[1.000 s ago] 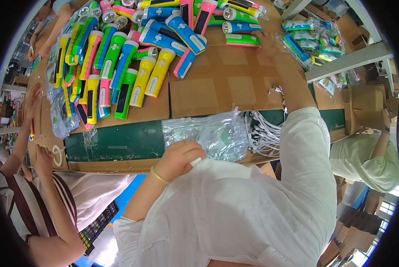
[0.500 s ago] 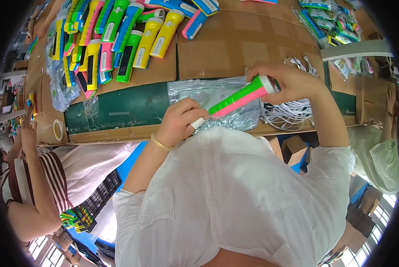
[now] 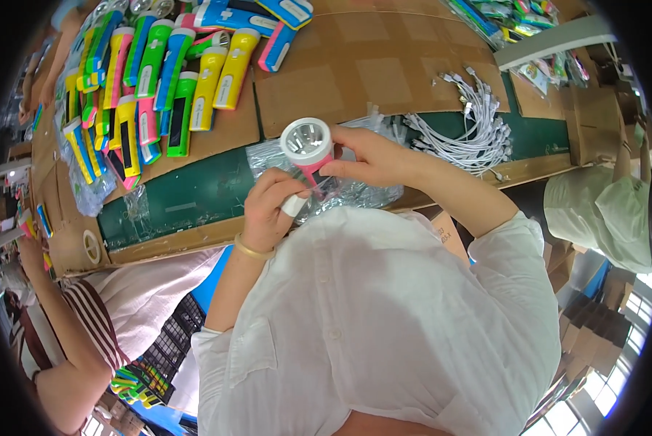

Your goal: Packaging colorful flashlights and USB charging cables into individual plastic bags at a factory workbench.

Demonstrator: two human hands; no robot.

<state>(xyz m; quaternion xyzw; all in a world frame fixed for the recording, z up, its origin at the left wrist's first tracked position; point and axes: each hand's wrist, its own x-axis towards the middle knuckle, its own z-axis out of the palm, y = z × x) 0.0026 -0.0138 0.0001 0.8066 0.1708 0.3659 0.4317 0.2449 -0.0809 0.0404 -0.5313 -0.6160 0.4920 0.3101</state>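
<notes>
A flashlight (image 3: 308, 140) with a white head and a pink body stands tilted in front of me, its reflector facing up. My right hand (image 3: 362, 156) grips it just below the head, thumb and fingers on either side. With bent fingers, my left hand (image 3: 268, 207) closes at its lower end, which is partly hidden. Something white (image 3: 294, 205) shows at the left thumb; whether it is a finger wrap or a held piece, I cannot tell. Under the hands lie clear plastic bags (image 3: 369, 190).
Many colourful flashlights (image 3: 151, 62) are heaped at the far left. A bundle of white cables (image 3: 475, 127) lies to the right. Bagged flashlights (image 3: 518, 18) sit at the far right by a grey bar (image 3: 555, 43). A tape roll (image 3: 91, 247) rests near the left edge. Co-workers stand on both sides.
The flashlight has swung from lying slanted with its head to the right to standing head-up, and moved left. My right hand moved left with it, uncovering the cables.
</notes>
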